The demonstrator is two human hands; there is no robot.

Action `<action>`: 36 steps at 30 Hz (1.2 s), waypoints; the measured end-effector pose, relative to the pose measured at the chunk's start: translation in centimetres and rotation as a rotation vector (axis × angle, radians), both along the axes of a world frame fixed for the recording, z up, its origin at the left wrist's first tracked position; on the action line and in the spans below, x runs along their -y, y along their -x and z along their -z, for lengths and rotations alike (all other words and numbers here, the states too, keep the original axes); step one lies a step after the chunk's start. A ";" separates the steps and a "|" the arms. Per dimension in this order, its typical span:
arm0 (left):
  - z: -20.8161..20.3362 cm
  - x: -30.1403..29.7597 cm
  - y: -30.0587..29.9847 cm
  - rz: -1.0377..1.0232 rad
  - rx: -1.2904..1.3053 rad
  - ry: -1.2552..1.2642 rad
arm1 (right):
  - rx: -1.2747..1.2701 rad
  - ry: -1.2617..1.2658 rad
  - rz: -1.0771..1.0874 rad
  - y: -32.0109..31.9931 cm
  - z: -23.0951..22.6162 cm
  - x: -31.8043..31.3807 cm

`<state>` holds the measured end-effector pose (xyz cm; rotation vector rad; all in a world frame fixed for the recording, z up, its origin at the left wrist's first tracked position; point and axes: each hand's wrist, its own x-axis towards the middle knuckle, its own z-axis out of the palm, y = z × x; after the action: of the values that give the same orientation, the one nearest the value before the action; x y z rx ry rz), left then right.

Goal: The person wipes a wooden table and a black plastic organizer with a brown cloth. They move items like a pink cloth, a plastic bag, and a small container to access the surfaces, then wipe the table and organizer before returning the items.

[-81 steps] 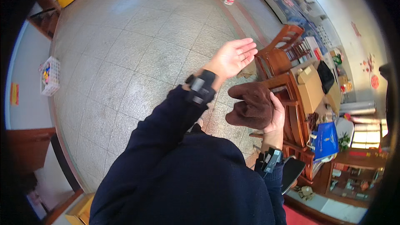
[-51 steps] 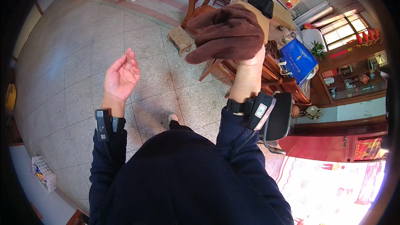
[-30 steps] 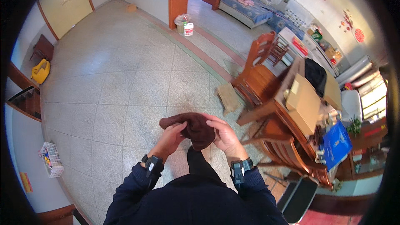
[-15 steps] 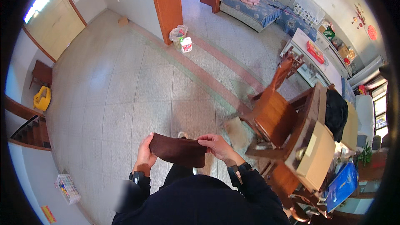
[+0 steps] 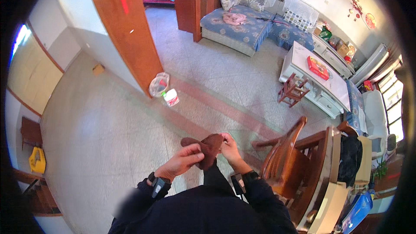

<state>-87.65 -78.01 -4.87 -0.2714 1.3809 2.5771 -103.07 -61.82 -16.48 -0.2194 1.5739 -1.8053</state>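
A dark brown piece of cloth point(image 5: 211, 146) hangs in front of my body, bunched and folded between my two hands. Pinched fingers of my left hand point(image 5: 181, 162) grip its left part, and one end pokes out beyond them. On the other side, my right hand point(image 5: 230, 149) holds the cloth's upper right edge between thumb and fingers. Whether it is a plain cloth or a flat pouch cannot be made out. Dark bands with small devices circle both wrists.
A wooden chair point(image 5: 281, 167) stands close on my right, beside a table bearing cardboard boxes point(image 5: 328, 208). Ahead are a bin point(image 5: 159, 84), a white jug point(image 5: 171, 98), a small stool point(image 5: 293, 90), a white coffee table point(image 5: 299, 63) and a blue-covered sofa point(image 5: 234, 32).
The cloth has gone from spread flat to bunched. My left hand has moved right across it, nearer my right hand. The view has shifted toward the sofa.
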 end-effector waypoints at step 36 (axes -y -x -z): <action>6.2 73.9 85.8 -0.854 0.139 -0.487 | 0.120 0.363 -0.228 98.0 -11.0 65.9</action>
<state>-173.41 -151.86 -11.07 -1.1220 0.5964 3.3413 -201.12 -127.76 -5.50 -0.4336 1.0827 -1.8713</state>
